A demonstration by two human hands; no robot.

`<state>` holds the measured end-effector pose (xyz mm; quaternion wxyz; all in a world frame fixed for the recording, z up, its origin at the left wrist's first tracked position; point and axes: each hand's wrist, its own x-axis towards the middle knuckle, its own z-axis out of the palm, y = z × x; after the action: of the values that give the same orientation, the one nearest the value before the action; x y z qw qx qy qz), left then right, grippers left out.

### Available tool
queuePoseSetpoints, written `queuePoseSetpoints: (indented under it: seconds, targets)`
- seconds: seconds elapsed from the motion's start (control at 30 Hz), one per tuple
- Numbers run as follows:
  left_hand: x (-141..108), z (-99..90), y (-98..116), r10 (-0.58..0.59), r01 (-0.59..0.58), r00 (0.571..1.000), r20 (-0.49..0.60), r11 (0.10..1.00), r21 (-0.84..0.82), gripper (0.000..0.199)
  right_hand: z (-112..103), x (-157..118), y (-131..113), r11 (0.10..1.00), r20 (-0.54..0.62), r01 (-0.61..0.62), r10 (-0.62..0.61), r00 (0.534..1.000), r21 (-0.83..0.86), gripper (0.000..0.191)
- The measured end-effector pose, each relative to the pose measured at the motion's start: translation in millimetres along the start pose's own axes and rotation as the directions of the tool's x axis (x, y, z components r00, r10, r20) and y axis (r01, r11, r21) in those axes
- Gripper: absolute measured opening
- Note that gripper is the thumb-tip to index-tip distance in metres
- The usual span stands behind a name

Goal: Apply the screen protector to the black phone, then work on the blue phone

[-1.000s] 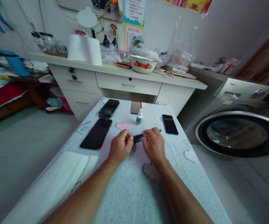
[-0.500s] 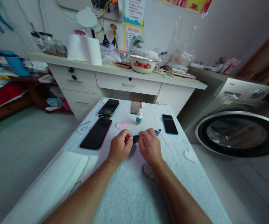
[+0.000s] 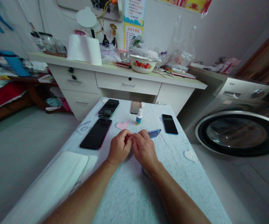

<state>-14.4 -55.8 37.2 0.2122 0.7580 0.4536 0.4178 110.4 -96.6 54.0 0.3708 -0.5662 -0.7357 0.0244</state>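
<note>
A blue-edged smartphone (image 3: pixel 155 133) is tilted up on its long side behind my hands. Only its right end shows; the rest is hidden by my fingers. My left hand (image 3: pixel 120 146) is closed at the hidden left end of this phone, thumb against the bent fingers. Close against it, my right hand (image 3: pixel 145 149) is closed in a pinch, its fingertips meeting those of my left hand. Whatever lies between the right fingertips is too small to make out. Just beyond the hands, a small white spray bottle (image 3: pixel 138 117) with a coloured label stands upright.
To the left lie a large black phone (image 3: pixel 96 133) and a stack of phones (image 3: pixel 109 108). Another phone (image 3: pixel 170 124) is at the right, and a brownish one (image 3: pixel 136 107) at the back. Folded white cloth or paper (image 3: pixel 55 183) covers the near left edge. A washing machine (image 3: pixel 239 130) stands right.
My right hand has slid left along the phone until it meets my left hand, uncovering more of the phone's right end. My left hand and the phone have barely moved.
</note>
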Motion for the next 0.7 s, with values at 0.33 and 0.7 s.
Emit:
queuePoseSetpoints:
  seconds: [0.33,0.7]
  targets:
    - [0,0.3,0,-0.016,0.016,1.0,-0.001,1.0,-0.006,0.011,-1,1,3,1.0,-0.045,0.022,-0.022,0.999,0.002,0.021]
    - [0,-0.8,0,-0.006,0.006,1.0,-0.018,1.0,-0.011,0.009,-5,2,12,0.997,-0.135,-0.059,0.052,0.99,-0.05,0.021]
